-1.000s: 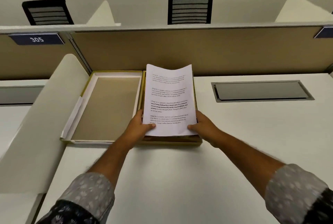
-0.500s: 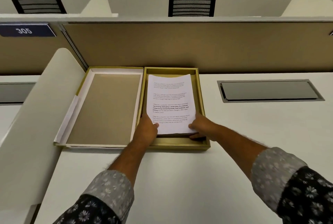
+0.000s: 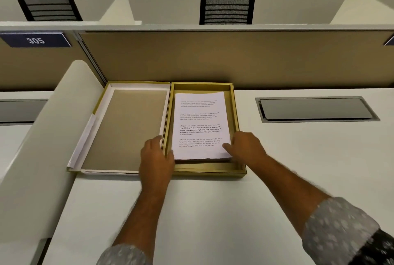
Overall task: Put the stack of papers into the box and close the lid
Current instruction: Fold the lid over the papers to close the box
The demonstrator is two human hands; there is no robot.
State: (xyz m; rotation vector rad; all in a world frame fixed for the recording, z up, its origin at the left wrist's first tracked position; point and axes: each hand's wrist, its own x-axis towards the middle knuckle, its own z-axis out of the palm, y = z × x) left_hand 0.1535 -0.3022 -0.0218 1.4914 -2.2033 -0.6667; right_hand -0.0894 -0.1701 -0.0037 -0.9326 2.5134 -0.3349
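Head view, desk w/ open box. We see the stack of papers (image 3: pixel 201 125) lying flat inside the gold box (image 3: pixel 238 115), printed side up, nearer the box's front-left than its back wall, w/ bare box floor showing along the far and right sides. The lid (image 3: pixel 128 128) lies open, inside up, just left of the box and touching it along the shared edge; it is not yet on. Our left hand (image 3: pixel 156 158) rests over that shared edge near the front, fingers loosely curled, thumb by the stack's near-left corner; we cannot tell whether it grips anything. Our right hand (image 3: pixel 245 146) sits at the stack's near-right corner, fingers relaxed and part open, thumb tip lying on the top sheet, nothing clasped. Both rest on the white desk (image 3: pixel 191 211), against the tan partition (image 3: pixel 234 58). A grey cable hatch (image 3: pixel 315 109) lies well to the right of the box.
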